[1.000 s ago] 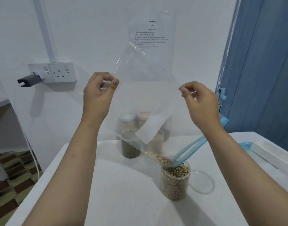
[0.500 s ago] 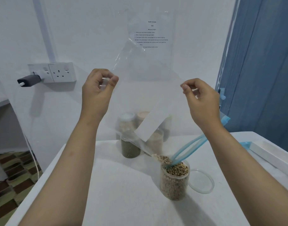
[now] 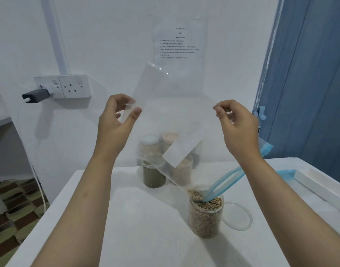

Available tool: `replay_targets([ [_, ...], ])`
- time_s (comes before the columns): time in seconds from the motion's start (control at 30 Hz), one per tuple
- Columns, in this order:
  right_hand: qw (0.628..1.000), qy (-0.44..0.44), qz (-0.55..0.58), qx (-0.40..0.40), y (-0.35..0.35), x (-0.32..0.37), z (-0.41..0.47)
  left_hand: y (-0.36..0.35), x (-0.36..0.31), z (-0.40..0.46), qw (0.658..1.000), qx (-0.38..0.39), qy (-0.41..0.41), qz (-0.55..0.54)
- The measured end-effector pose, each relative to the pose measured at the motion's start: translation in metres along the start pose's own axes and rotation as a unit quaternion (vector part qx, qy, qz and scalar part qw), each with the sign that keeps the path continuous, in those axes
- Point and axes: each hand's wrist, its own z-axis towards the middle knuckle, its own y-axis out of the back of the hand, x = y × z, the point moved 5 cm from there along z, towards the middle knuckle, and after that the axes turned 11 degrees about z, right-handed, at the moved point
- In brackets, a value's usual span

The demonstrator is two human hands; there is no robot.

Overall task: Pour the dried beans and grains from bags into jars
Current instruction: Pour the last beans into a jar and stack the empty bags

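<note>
Both hands, left hand and right hand, pinch the upturned clear zip bag with fingers clamped, its blue mouth in the bean jar.

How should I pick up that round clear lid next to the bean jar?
Pinch the round clear plastic lid at its raised rim on the right edge, coming from above. It lies flat on the white table, and the clear bean jar crowds its left side.
</note>
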Motion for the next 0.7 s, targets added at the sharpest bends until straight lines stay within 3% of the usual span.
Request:
replay_targets([
  [0.1, 1.0, 0.001, 0.003, 0.001, -0.001, 0.0, -0.002, 0.003, 0.023, -0.023, 1.0, -0.004, 0.024, 0.005],
  [0.2, 1.0, 0.0, 0.01, -0.004, 0.0, 0.0, -0.003, -0.007, 0.054, -0.051, 0.993, -0.043, 0.1, -0.042],
  [0.37, 1.0, 0.004, 0.008, -0.003, 0.002, 0.0, -0.003, -0.068, 0.091, -0.103, 0.931, -0.008, 0.304, -0.202],
  [0.53, 1.0, -0.002, 0.0, -0.001, 0.003, -0.002, -0.003, -0.099, 0.108, -0.114, 0.878, 0.014, 0.35, -0.327],
  [0.7, 1.0, -0.016, -0.005, 0.007, 0.006, -0.008, -0.003, -0.1, 0.109, -0.097, 0.865, -0.026, 0.348, -0.361],
])
